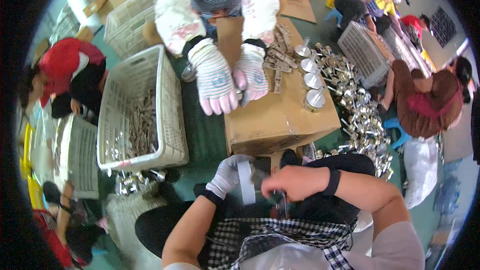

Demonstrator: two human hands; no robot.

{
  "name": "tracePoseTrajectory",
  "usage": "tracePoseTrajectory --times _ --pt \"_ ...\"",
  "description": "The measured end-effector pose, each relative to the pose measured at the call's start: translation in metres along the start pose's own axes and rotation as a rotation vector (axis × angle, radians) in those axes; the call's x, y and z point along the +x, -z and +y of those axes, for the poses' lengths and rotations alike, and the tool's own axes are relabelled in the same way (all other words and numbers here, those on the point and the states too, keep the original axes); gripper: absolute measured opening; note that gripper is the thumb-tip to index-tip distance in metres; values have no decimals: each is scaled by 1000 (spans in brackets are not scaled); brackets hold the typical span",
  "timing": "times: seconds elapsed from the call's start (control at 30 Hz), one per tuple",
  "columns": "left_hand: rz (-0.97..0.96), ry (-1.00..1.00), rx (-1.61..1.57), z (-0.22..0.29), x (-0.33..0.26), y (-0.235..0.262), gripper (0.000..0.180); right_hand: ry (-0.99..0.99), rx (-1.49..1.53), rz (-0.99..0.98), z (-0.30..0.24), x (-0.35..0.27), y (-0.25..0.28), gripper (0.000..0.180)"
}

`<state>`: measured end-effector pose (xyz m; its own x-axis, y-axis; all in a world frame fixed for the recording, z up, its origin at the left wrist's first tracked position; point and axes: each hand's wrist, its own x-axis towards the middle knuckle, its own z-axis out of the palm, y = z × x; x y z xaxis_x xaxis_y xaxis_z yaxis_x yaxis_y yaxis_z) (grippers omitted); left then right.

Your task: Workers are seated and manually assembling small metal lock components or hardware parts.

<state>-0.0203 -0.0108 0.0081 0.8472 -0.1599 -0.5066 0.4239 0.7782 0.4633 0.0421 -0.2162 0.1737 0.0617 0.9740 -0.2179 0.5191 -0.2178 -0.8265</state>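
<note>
Left hand: the person's left hand, in a white knit glove, is curled around a pale grey flat metal strip and holds it upright, just in front of the lap.
Right hand: the bare right hand, with a black band at the wrist, is closed in a loose fist, fingers pressed together over a small dark metal part that pokes out below the knuckles; what exactly it pinches cannot be told.
Held pieces: strip and dark part sit close together between the two hands, low in the view and near the front edge of the brown cardboard box.
Box top: the box serves as a bench, carrying a heap of flat tan metal pieces and a row of shiny round silver knobs on stems.
Co-worker: across the box, a person's two hands in white and pink knit gloves hang with fingers pointing down, close together at the box's far-left corner.
Left side: a white plastic lattice basket stands on the green floor just beside the box and holds a pile of thin metal strips.
Right side: a spread of loose shiny silver hardware lies on the floor beside the box.
</note>
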Motion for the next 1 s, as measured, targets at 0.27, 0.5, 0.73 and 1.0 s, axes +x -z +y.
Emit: tracePoseTrajectory --times 0.27,0.5,0.73,1.0 --pt "-97 -459 857 -14 -8 -8 34 -311 1146 403 17 38 21 22" --pt "-43 -450 841 -14 -7 -11 42 -369 1539 513 24 67 -3 16" --pt "-40 -447 872 -25 8 5 41 -414 1440 519 31 72 0 16" --pt "-79 -358 738 -23 7 0 36 -539 1317 576 26 83 4 21"
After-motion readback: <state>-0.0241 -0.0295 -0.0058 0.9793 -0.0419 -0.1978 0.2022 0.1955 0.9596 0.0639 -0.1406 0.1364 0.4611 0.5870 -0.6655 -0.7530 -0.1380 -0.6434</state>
